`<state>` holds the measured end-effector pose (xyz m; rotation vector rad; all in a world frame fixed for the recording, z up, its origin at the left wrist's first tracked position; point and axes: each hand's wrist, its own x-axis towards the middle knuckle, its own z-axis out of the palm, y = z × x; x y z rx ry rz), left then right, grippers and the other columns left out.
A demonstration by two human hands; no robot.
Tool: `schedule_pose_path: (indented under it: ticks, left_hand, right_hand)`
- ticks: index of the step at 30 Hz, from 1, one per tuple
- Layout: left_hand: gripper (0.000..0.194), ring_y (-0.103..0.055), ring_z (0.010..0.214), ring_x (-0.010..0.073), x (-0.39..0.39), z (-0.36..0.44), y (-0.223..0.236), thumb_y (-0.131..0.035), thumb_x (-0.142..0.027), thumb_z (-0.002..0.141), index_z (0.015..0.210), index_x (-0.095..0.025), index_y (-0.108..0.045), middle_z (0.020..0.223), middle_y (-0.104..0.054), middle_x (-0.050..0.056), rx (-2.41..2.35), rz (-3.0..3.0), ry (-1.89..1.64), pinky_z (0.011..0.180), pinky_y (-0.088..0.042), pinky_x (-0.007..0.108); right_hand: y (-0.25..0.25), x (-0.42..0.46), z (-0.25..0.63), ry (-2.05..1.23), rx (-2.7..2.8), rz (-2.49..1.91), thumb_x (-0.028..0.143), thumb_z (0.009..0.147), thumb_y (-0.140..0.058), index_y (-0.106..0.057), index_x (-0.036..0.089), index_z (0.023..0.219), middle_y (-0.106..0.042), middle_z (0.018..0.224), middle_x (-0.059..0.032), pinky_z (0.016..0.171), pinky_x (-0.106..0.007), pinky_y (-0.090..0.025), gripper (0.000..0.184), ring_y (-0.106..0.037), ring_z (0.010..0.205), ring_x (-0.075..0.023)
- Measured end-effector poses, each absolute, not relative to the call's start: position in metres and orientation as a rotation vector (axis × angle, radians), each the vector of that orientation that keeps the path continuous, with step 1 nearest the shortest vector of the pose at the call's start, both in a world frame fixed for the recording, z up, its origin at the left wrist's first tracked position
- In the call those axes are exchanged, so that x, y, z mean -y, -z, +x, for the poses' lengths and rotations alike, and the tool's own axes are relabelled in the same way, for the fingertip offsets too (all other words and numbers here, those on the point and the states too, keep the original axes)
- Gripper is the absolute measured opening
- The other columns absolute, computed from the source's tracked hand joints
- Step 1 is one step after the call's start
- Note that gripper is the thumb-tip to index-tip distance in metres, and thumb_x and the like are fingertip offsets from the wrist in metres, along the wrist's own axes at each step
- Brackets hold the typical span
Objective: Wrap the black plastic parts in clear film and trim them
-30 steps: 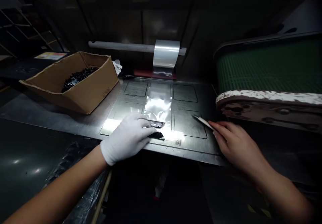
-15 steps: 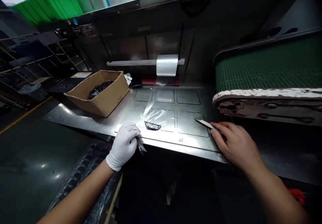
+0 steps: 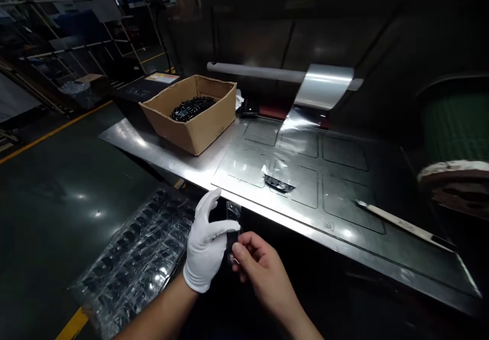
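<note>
Just below the table's front edge, my bare right hand (image 3: 260, 261) pinches a narrow dark piece in clear film (image 3: 232, 245). Beside it is my left hand (image 3: 208, 238) in a white glove, thumb and forefinger spread wide. One gloved finger lies across the dark piece; the other gloved fingers are partly hidden. On the metal table a craft knife (image 3: 405, 223) with a pale handle lies untouched at the right. A black plastic part (image 3: 278, 183) rests on clear film (image 3: 294, 121) drawn from a roll (image 3: 324, 86).
An open cardboard box (image 3: 214, 133) of small black parts stands on the left of the table (image 3: 179, 164). Below left, film-wrapped black parts (image 3: 137, 258) sit in rows. A green ribbed conveyor belt (image 3: 458, 121) stands at the right.
My right hand has let go of the craft knife and moved left to the dark piece. My left hand has opened its fingers. The view has turned left, and the film roll hangs differently.
</note>
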<state>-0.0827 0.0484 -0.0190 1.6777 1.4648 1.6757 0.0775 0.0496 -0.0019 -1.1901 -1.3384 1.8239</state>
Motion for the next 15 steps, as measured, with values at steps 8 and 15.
schedule_pose_path:
  ticks: [8,15]
  left_hand:
    - [0.023,-0.07,0.082,0.0205,0.0,-0.12,0.062,-0.076,-0.04,0.089,0.087,-0.017,-0.076,0.082,-0.074,0.002,-1.587,0.715,-1.035,0.073,-0.055,0.029]
    - [0.036,-0.061,0.058,0.0121,-0.005,-0.174,0.14,-0.072,-0.043,0.1,0.079,-0.015,-0.065,0.067,-0.063,-0.002,-1.829,0.322,-1.002,0.059,-0.053,0.026]
  right_hand:
    - [0.048,-0.057,0.056,-1.788,1.757,-1.326,0.067,0.093,-0.068,-0.079,0.022,0.091,-0.077,0.081,-0.0075,0.064,-0.034,-0.06,0.047,-0.073,0.071,-0.024]
    - [0.113,-0.04,0.039,-1.209,2.409,-1.003,0.046,0.105,-0.054,-0.08,0.031,0.114,-0.084,0.108,-0.005,0.077,-0.04,-0.071,0.032,-0.083,0.091,-0.0301]
